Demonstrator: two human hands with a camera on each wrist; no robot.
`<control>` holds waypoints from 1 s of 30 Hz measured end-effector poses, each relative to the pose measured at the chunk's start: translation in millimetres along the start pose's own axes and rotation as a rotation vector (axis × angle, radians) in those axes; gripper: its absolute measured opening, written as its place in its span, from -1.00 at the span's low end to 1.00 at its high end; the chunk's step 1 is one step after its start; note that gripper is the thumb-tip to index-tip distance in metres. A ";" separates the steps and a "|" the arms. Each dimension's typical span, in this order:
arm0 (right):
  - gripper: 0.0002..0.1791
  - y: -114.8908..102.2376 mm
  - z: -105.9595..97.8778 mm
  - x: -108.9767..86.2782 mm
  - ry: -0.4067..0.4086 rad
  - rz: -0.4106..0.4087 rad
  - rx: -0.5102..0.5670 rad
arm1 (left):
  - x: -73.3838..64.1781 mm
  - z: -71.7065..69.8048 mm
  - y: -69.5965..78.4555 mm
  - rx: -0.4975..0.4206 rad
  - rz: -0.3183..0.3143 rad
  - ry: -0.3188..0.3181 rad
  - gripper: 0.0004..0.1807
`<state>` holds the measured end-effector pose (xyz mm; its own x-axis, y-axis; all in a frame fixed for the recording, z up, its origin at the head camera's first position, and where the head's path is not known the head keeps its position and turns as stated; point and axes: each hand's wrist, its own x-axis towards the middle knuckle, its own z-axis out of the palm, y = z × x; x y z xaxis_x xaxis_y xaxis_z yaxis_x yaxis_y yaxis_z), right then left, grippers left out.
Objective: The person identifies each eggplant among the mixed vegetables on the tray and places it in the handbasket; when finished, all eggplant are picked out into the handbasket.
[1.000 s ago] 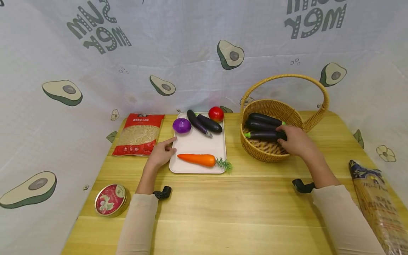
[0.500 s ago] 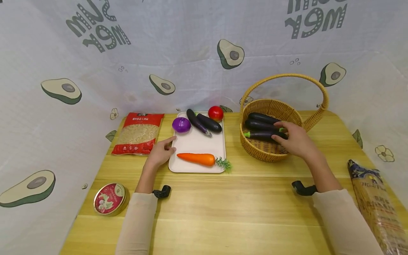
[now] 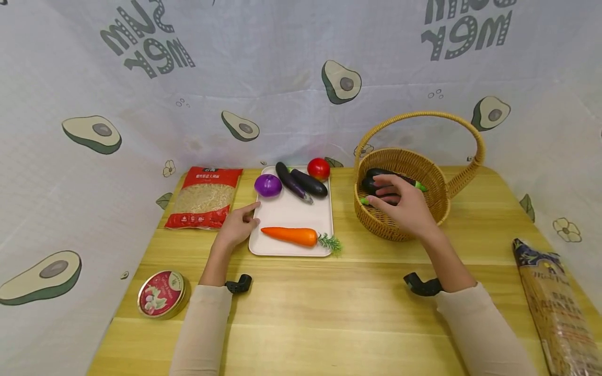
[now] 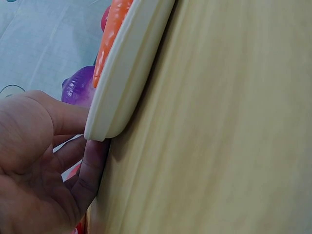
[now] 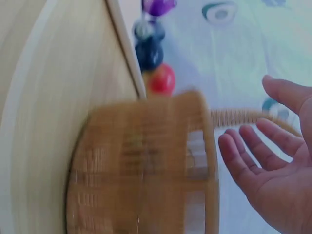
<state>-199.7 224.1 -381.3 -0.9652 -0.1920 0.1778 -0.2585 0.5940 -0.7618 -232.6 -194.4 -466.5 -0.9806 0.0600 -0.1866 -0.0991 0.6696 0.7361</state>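
Note:
My left hand [image 3: 237, 227] rests at the left edge of a white tray [image 3: 282, 211], thumb and fingers spread; the left wrist view shows them touching the tray's rim. On this tray lie a purple onion [image 3: 268, 186], two eggplants [image 3: 292, 183], a tomato [image 3: 319, 169] and, nearer the front, a carrot [image 3: 291, 235]. Over a wicker basket [image 3: 383, 230], my right hand [image 3: 404, 206] hovers with nothing in it, its fingers loosely spread in the right wrist view. Several eggplants [image 3: 375, 173] lie inside the basket, partly hidden by that hand.
A red bag of pasta [image 3: 204, 198] lies left of the tray. Closer on the left is a round red tin [image 3: 162, 294]. A long pasta packet [image 3: 555, 303] lies by the right edge. The basket's tall handle [image 3: 423, 114] arches over it; a printed cloth hangs behind.
My right hand has let go of the front eggplant and shifted left and up over the basket, with its fingers parted. The left hand and tray have stayed put.

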 end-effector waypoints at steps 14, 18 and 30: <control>-0.40 -21.7 84.5 37.5 -0.138 0.026 0.223 | -0.1 -1.5 0.3 -0.003 -0.002 0.001 -0.40; -0.39 -20.9 101.6 47.8 -0.167 0.037 0.218 | -1.2 -1.7 -0.8 -0.008 -0.009 -0.010 -0.40; -0.38 -22.1 128.7 64.9 -0.174 0.086 0.169 | -1.1 -1.4 0.4 -0.015 -0.003 -0.004 -0.40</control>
<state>-251.4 98.0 -433.1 -0.9581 -0.2864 0.0094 -0.1513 0.4777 -0.8654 -231.7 -195.2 -465.1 -0.9796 0.0607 -0.1913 -0.1048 0.6584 0.7453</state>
